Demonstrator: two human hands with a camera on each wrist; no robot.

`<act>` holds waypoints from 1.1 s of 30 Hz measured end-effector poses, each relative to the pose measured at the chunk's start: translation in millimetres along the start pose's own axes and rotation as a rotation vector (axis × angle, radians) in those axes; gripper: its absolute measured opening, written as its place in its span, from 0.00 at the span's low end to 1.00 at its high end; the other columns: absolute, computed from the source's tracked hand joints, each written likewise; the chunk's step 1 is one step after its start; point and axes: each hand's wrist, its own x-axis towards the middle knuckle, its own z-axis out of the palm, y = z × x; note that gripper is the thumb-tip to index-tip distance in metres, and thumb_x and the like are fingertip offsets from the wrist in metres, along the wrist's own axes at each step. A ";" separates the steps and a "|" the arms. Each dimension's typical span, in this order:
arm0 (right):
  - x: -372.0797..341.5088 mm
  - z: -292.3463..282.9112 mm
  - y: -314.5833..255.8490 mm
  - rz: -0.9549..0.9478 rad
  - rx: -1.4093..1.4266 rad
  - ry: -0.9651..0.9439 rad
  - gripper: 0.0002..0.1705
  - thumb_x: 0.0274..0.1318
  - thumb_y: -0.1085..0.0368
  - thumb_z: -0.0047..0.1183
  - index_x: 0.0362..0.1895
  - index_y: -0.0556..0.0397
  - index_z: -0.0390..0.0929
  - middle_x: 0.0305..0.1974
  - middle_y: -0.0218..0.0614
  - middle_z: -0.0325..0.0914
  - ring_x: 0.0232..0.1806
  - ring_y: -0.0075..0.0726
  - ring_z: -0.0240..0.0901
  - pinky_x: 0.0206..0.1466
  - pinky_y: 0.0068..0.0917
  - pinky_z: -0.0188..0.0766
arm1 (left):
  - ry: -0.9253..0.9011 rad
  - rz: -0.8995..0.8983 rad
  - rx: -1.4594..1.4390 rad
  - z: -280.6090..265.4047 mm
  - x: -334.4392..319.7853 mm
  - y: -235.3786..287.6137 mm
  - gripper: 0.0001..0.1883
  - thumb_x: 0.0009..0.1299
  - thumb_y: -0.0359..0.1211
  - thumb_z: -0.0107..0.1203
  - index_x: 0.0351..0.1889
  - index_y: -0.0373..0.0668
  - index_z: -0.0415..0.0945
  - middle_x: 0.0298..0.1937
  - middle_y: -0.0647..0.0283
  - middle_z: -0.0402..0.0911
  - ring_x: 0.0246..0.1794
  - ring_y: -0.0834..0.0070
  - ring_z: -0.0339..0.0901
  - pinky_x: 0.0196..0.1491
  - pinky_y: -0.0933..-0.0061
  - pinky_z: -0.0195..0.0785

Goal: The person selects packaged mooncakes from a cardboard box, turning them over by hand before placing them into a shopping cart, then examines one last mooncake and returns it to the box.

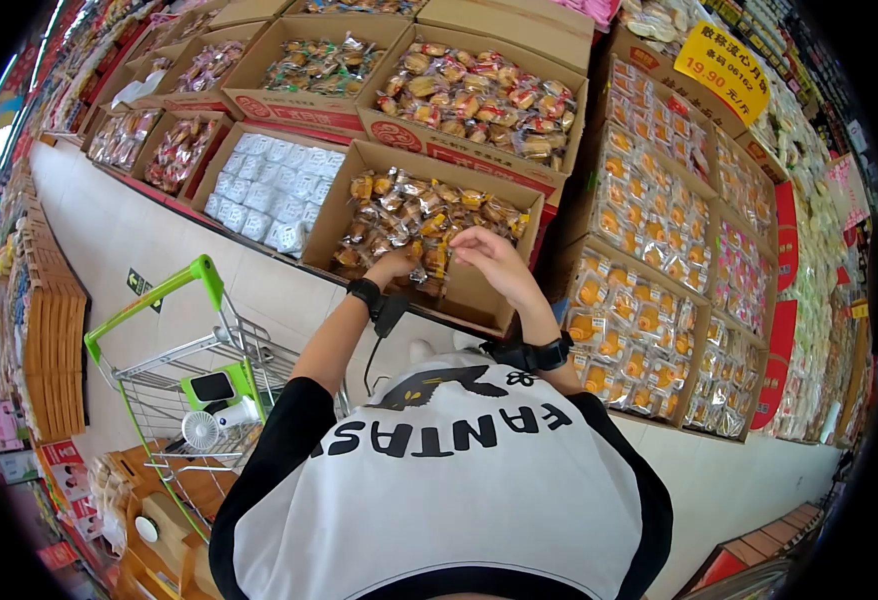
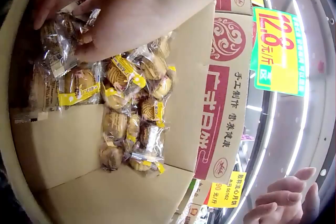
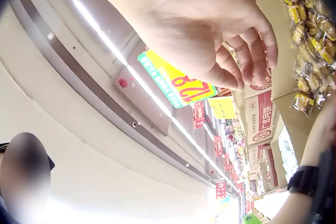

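Observation:
My left hand (image 1: 393,266) reaches into an open cardboard box (image 1: 481,299) of small wrapped mooncakes (image 1: 387,217). In the left wrist view, the fingers of that hand (image 2: 131,11) curl round a clear-wrapped mooncake (image 2: 56,50), its far side hidden by the hand. Beneath it lie more mooncakes with yellow-banded wrappers (image 2: 126,69), and bare cardboard shows along one end of the box. Above the right part of the box hovers my right hand (image 1: 494,262). The right wrist view shows this hand (image 3: 210,35) with loosely bent fingers and nothing held.
Behind stand bigger boxes of wrapped pastries (image 1: 479,95); white packets (image 1: 274,185) fill a box to the left. Trays of orange-centred packs (image 1: 649,200) rise on the right. A green-handled shopping cart (image 1: 154,305) carrying a small white fan (image 1: 202,430) stands at my left.

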 end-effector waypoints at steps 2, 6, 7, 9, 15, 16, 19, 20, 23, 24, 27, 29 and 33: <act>2.2 -0.4 2.8 -0.001 0.010 -0.017 0.08 0.49 0.70 0.45 0.37 0.57 0.70 0.32 0.32 0.71 0.35 0.24 0.68 0.41 0.20 0.64 | -0.031 -0.071 -0.024 2.9 7.6 -8.0 0.17 0.59 0.40 0.48 0.43 0.42 0.69 0.26 0.63 0.75 0.19 0.75 0.71 0.20 0.75 0.66; 2.2 1.6 2.5 0.011 0.052 -0.028 0.08 0.49 0.70 0.45 0.37 0.57 0.69 0.34 0.32 0.71 0.37 0.24 0.68 0.42 0.20 0.64 | -0.075 -0.035 -0.136 -1.7 -8.4 5.4 0.18 0.59 0.37 0.45 0.46 0.43 0.67 0.30 0.60 0.75 0.27 0.72 0.73 0.27 0.74 0.69; 1.5 1.7 1.3 0.015 0.050 -0.021 0.08 0.49 0.70 0.45 0.37 0.57 0.69 0.34 0.32 0.71 0.37 0.24 0.68 0.42 0.20 0.64 | -0.111 -0.066 -0.198 -5.1 -22.2 21.8 0.20 0.59 0.34 0.43 0.51 0.44 0.64 0.33 0.58 0.76 0.31 0.70 0.74 0.31 0.73 0.68; 1.0 3.2 0.2 0.018 0.033 -0.029 0.08 0.50 0.70 0.45 0.37 0.57 0.69 0.34 0.32 0.71 0.38 0.25 0.68 0.43 0.21 0.64 | -0.106 -0.107 -0.222 -4.6 -35.0 33.4 0.23 0.58 0.32 0.45 0.54 0.41 0.59 0.41 0.57 0.73 0.35 0.69 0.73 0.31 0.71 0.69; 0.9 4.3 0.7 0.042 0.017 -0.058 0.09 0.51 0.70 0.44 0.38 0.57 0.69 0.35 0.31 0.71 0.38 0.23 0.67 0.43 0.20 0.64 | -0.152 -0.138 -0.239 0.5 1.2 -8.2 0.31 0.58 0.41 0.49 0.57 0.43 0.51 0.49 0.53 0.64 0.42 0.65 0.70 0.30 0.64 0.73; 0.7 4.0 1.2 0.048 0.018 -0.069 0.09 0.52 0.69 0.44 0.38 0.57 0.69 0.36 0.30 0.70 0.38 0.22 0.67 0.44 0.19 0.63 | -0.219 -0.163 -0.240 0.4 3.0 -8.1 0.30 0.58 0.40 0.49 0.57 0.44 0.51 0.48 0.54 0.64 0.42 0.65 0.69 0.32 0.63 0.72; -0.4 4.4 -0.3 0.058 0.009 -0.072 0.09 0.52 0.69 0.43 0.38 0.57 0.69 0.36 0.31 0.70 0.39 0.22 0.67 0.44 0.19 0.63 | -0.275 -0.180 -0.216 3.7 7.1 -11.8 0.29 0.58 0.40 0.49 0.57 0.46 0.52 0.48 0.57 0.65 0.41 0.66 0.68 0.34 0.63 0.71; -0.5 4.8 -0.4 0.057 0.009 -0.074 0.09 0.52 0.69 0.43 0.38 0.57 0.69 0.36 0.31 0.70 0.39 0.22 0.67 0.44 0.19 0.63 | -0.265 -0.175 -0.190 4.8 8.1 -13.9 0.28 0.58 0.40 0.49 0.56 0.46 0.54 0.49 0.58 0.65 0.40 0.66 0.68 0.34 0.64 0.70; -0.6 6.1 -0.7 0.058 0.009 -0.087 0.09 0.52 0.69 0.43 0.38 0.57 0.69 0.36 0.31 0.70 0.38 0.23 0.67 0.44 0.19 0.63 | -0.252 -0.187 -0.273 7.6 27.6 -37.3 0.26 0.58 0.42 0.48 0.55 0.46 0.58 0.53 0.60 0.63 0.42 0.67 0.67 0.33 0.65 0.69; -0.8 6.6 -1.2 0.058 0.002 -0.090 0.09 0.52 0.69 0.43 0.38 0.56 0.69 0.36 0.31 0.70 0.38 0.23 0.67 0.44 0.19 0.63 | -0.249 -0.186 -0.274 6.5 22.3 -32.5 0.26 0.58 0.42 0.48 0.55 0.46 0.58 0.53 0.60 0.63 0.42 0.67 0.67 0.33 0.65 0.69; -1.6 6.4 -1.7 0.054 -0.006 -0.085 0.09 0.52 0.69 0.44 0.39 0.56 0.69 0.35 0.31 0.70 0.38 0.23 0.67 0.44 0.19 0.63 | -0.157 -0.194 -0.293 3.6 9.8 -18.2 0.23 0.59 0.42 0.48 0.52 0.47 0.62 0.51 0.61 0.65 0.43 0.69 0.66 0.31 0.68 0.68; -2.0 5.1 -0.8 0.049 -0.007 -0.077 0.09 0.52 0.69 0.44 0.39 0.56 0.69 0.35 0.31 0.70 0.38 0.23 0.68 0.44 0.19 0.64 | -0.136 -0.224 -0.277 1.3 4.0 -11.2 0.20 0.59 0.41 0.47 0.49 0.47 0.64 0.47 0.61 0.68 0.42 0.70 0.66 0.31 0.68 0.68; -2.7 2.8 3.1 0.015 -0.034 -0.052 0.09 0.50 0.69 0.45 0.37 0.57 0.69 0.34 0.32 0.71 0.36 0.25 0.68 0.42 0.20 0.64 | -0.087 -0.201 -0.326 -2.0 -3.6 -3.8 0.17 0.60 0.41 0.47 0.46 0.46 0.65 0.42 0.64 0.69 0.38 0.72 0.68 0.31 0.69 0.69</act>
